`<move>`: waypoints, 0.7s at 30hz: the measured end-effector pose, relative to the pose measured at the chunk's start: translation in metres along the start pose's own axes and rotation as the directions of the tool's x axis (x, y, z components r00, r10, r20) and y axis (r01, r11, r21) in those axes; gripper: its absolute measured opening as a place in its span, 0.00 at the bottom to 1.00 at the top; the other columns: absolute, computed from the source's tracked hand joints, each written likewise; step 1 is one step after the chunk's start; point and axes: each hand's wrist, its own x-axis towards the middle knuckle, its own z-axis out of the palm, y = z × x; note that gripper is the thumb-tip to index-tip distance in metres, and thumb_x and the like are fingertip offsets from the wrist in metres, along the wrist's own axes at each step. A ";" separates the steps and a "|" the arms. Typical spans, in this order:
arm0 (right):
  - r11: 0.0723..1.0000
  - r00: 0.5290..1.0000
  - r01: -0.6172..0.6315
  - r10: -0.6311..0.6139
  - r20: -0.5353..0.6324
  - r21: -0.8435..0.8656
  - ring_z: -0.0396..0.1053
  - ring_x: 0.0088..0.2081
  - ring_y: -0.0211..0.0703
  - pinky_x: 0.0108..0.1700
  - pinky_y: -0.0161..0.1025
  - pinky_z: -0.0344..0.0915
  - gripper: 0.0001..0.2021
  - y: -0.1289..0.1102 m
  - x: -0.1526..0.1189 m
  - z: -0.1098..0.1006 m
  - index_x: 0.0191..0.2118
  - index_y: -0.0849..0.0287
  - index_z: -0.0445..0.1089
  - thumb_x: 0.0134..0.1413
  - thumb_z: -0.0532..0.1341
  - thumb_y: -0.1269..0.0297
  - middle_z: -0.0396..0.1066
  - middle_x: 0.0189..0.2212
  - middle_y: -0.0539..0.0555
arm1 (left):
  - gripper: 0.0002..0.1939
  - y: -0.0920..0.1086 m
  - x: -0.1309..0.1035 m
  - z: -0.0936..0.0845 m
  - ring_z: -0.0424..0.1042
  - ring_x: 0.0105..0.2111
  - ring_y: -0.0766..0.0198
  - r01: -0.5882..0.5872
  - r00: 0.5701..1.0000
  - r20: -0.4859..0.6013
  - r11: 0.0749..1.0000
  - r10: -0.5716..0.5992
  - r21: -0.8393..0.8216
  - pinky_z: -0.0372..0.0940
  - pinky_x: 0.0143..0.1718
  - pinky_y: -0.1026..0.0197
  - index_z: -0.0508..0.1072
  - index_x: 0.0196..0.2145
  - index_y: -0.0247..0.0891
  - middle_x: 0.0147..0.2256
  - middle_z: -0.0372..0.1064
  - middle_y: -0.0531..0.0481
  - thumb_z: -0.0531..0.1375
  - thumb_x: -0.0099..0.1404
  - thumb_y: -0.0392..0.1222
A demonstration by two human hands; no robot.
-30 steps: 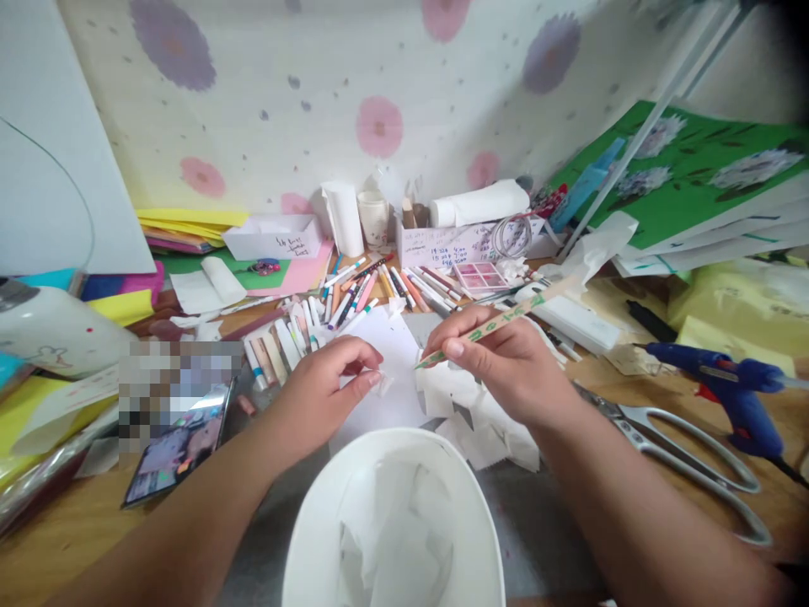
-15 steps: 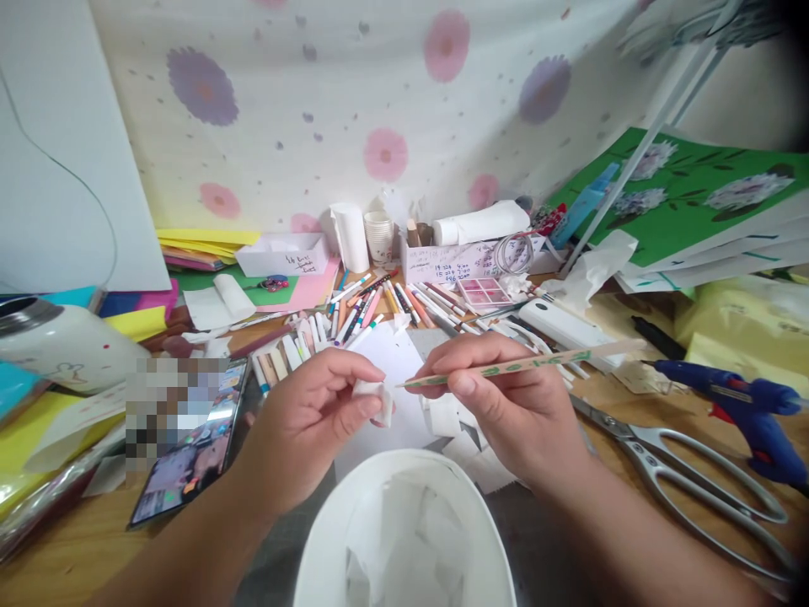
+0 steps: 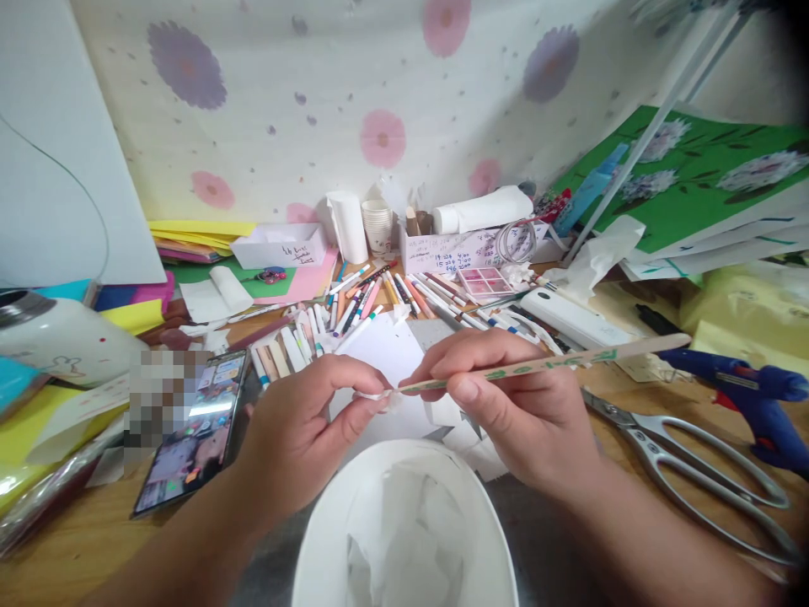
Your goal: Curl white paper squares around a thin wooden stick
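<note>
Between thumb and fingers, my left hand (image 3: 316, 430) pinches a small white piece of paper (image 3: 377, 396). My right hand (image 3: 511, 405) grips a thin pale wooden stick (image 3: 543, 364) with green markings, its narrow tip at the edge of the white piece. The stick slants up to the right. Below both hands is a white bin (image 3: 316, 523) with white scraps inside. White paper sheets (image 3: 392, 341) lie behind the hands.
Silver scissors (image 3: 657, 455) and a blue glue gun (image 3: 746, 379) lie at the right. A phone (image 3: 195, 438) and a white flask (image 3: 69, 341) are at the left. Many markers (image 3: 366, 295), a paint palette (image 3: 484, 282) and paper cups (image 3: 377, 226) stand or lie farther back.
The white piece has turned flatter in my left fingers, and the stick's tip now meets it. The stick's far end has risen slightly. The view has shifted a little.
</note>
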 end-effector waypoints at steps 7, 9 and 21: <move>0.997 0.997 0.025 -0.020 0.068 -0.069 0.78 0.39 0.44 0.41 0.41 0.75 0.03 -0.001 -0.001 0.001 0.39 0.56 0.75 0.66 0.64 0.69 0.80 0.33 0.54 | 0.05 -0.001 0.000 -0.001 0.81 0.30 0.65 0.011 0.999 0.043 1.000 -0.012 0.022 0.73 0.32 0.66 0.75 0.35 0.44 0.31 0.82 0.56 0.63 0.67 0.35; 0.997 0.997 0.020 -0.014 0.072 -0.079 0.78 0.38 0.44 0.41 0.41 0.75 0.03 -0.001 -0.001 0.001 0.38 0.56 0.75 0.66 0.64 0.69 0.80 0.33 0.54 | 0.04 0.000 0.001 -0.001 0.82 0.30 0.64 0.015 0.999 0.048 1.000 -0.017 0.025 0.73 0.32 0.65 0.75 0.34 0.44 0.31 0.83 0.55 0.62 0.67 0.36; 0.990 0.995 -0.057 0.066 0.069 -0.128 0.78 0.37 0.43 0.36 0.38 0.75 0.05 -0.001 -0.002 0.000 0.36 0.58 0.76 0.65 0.64 0.67 0.79 0.33 0.55 | 0.07 0.003 0.007 -0.001 0.81 0.34 0.63 -0.120 0.988 0.108 0.988 0.110 0.096 0.73 0.37 0.63 0.72 0.36 0.45 0.33 0.81 0.53 0.59 0.68 0.32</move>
